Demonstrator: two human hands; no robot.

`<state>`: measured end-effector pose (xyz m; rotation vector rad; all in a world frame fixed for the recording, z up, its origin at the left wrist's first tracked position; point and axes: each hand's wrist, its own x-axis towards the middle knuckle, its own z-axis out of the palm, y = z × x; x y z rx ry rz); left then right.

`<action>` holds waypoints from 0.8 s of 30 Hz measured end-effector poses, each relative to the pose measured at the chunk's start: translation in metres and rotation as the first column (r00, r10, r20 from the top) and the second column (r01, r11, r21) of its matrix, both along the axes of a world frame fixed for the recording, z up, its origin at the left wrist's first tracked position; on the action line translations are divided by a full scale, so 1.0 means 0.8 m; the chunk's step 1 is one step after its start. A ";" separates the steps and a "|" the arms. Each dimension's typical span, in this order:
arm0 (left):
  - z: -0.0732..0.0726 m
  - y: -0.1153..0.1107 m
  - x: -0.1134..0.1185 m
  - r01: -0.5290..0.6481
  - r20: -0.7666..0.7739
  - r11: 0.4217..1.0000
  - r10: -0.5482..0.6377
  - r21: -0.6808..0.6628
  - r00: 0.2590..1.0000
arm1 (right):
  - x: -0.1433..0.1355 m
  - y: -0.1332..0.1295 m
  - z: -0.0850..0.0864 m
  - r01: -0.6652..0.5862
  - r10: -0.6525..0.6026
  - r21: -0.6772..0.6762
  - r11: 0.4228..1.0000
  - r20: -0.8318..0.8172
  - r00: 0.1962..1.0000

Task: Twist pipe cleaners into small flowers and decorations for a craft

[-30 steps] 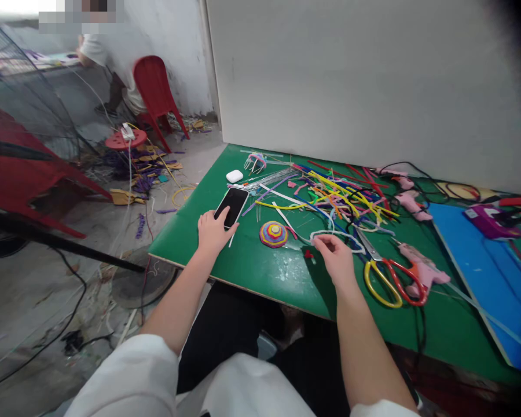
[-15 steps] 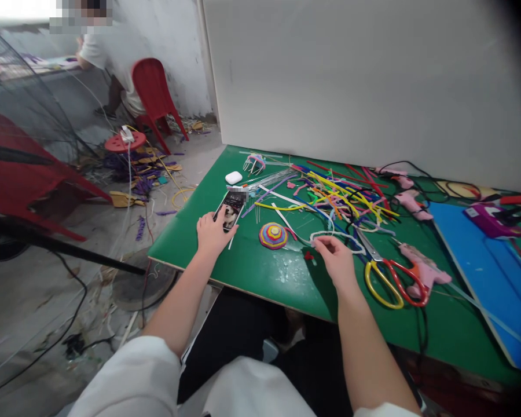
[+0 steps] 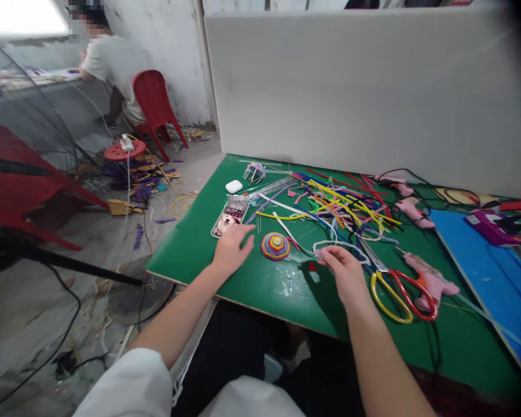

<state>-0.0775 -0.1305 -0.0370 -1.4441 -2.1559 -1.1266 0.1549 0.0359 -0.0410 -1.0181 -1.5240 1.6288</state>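
My left hand (image 3: 233, 250) hovers over the green table (image 3: 260, 284) with its fingers apart and holds nothing. Just beyond it lies a phone (image 3: 229, 219) with its screen lit. Between my hands rests a small striped dome (image 3: 275, 246) in red, yellow and purple. My right hand (image 3: 342, 267) pinches a white pipe cleaner (image 3: 351, 247) that is bent into a loop. A red scrap (image 3: 312, 267) lies beside that hand. Large scissors (image 3: 393, 289) with one yellow and one red handle lie to its right.
A heap of coloured pipe cleaners (image 3: 342, 202) spreads across the back of the table. Pink glue guns (image 3: 429, 275) with cords and a blue board (image 3: 473, 260) are at the right. A white earbud case (image 3: 233, 186) sits behind the phone. Another person (image 3: 113, 63) sits at the far left.
My left hand has lifted off the phone and moved right, toward the striped dome. The phone screen is now lit more brightly. My right hand keeps its pinch on the pipe cleaner.
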 end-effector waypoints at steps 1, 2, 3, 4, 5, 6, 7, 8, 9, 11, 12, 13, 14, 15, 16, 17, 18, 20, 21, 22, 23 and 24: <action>0.008 0.008 0.011 0.118 0.010 0.993 -0.117 -0.028 0.993 | -0.002 -0.002 0.005 -0.015 0.015 -0.019 1.000 -0.018 1.000; 0.017 0.017 0.022 0.257 0.032 0.963 -0.255 -0.084 0.966 | -0.006 -0.004 0.011 -0.034 0.033 -0.029 0.999 -0.025 0.999; 0.025 0.028 0.033 0.366 0.061 0.919 -0.361 -0.144 0.930 | -0.012 -0.006 0.018 -0.062 0.061 -0.033 0.998 -0.026 0.998; 0.033 0.039 0.042 0.450 0.103 0.868 -0.438 -0.209 0.893 | -0.020 -0.008 0.025 -0.094 0.093 -0.034 0.995 -0.019 0.995; 0.039 0.050 0.050 0.499 0.152 0.827 -0.475 -0.259 0.867 | -0.030 -0.010 0.032 -0.119 0.118 -0.031 0.992 -0.014 0.993; 0.044 0.060 0.054 0.538 0.204 0.792 -0.498 -0.289 0.843 | -0.040 -0.012 0.038 -0.148 0.148 -0.025 0.989 -0.016 0.989; 0.046 0.069 0.056 0.558 0.252 0.766 -0.500 -0.319 0.829 | -0.052 -0.014 0.042 -0.171 0.170 -0.013 0.985 -0.021 0.985; 0.046 0.076 0.054 0.553 0.291 0.758 -0.474 -0.345 0.831 | -0.063 -0.016 0.046 -0.177 0.177 0.004 0.984 -0.016 0.984; 0.044 0.081 0.050 0.542 0.335 0.765 -0.438 -0.349 0.834 | -0.073 -0.018 0.048 -0.181 0.182 0.019 0.983 -0.012 0.983; 0.037 0.084 0.039 0.563 0.440 0.760 -0.405 -0.324 0.801 | -0.089 -0.021 0.048 -0.204 0.205 0.047 0.978 -0.002 0.979; 0.033 0.083 0.032 0.583 0.474 0.751 -0.409 -0.310 0.780 | -0.094 -0.024 0.046 -0.225 0.225 0.051 0.973 0.004 0.974; 0.028 0.081 0.026 0.601 0.491 0.740 -0.421 -0.300 0.763 | -0.097 -0.026 0.044 -0.242 0.242 0.049 0.969 0.009 0.970; 0.025 0.078 0.022 0.611 0.485 0.734 -0.435 -0.297 0.758 | -0.098 -0.028 0.041 -0.252 0.252 0.043 0.967 0.011 0.968; 0.022 0.076 0.019 0.612 0.466 0.734 -0.449 -0.293 0.762 | -0.098 -0.030 0.038 -0.257 0.256 0.035 0.966 0.011 0.967; 0.020 0.073 0.017 0.610 0.447 0.739 -0.461 -0.286 0.767 | -0.098 -0.031 0.034 -0.256 0.256 0.031 0.966 0.010 0.967; 0.018 0.072 0.016 0.611 0.434 0.743 -0.471 -0.273 0.768 | -0.097 -0.033 0.032 -0.253 0.253 0.028 0.967 0.008 0.967; 0.017 0.071 0.017 0.612 0.430 0.747 -0.479 -0.259 0.766 | -0.096 -0.034 0.029 -0.247 0.247 0.027 0.969 0.007 0.969; 0.017 0.070 0.018 0.621 0.442 0.746 -0.486 -0.239 0.754 | -0.095 -0.036 0.025 -0.224 0.224 0.028 0.974 0.010 0.975; 0.018 0.070 0.018 0.623 0.458 0.748 -0.482 -0.229 0.747 | -0.095 -0.037 0.024 -0.205 0.205 0.031 0.978 0.013 0.979; 0.018 0.071 0.018 0.625 0.478 0.751 -0.476 -0.216 0.738 | -0.095 -0.037 0.023 -0.184 0.183 0.036 0.982 0.018 0.983; 0.019 0.072 0.017 0.626 0.504 0.755 -0.471 -0.194 0.724 | -0.096 -0.037 0.023 -0.164 0.163 0.044 0.985 0.026 0.986; 0.020 0.073 0.016 0.627 0.531 0.762 -0.468 -0.163 0.707 | -0.096 -0.037 0.023 -0.146 0.144 0.052 0.988 0.033 0.989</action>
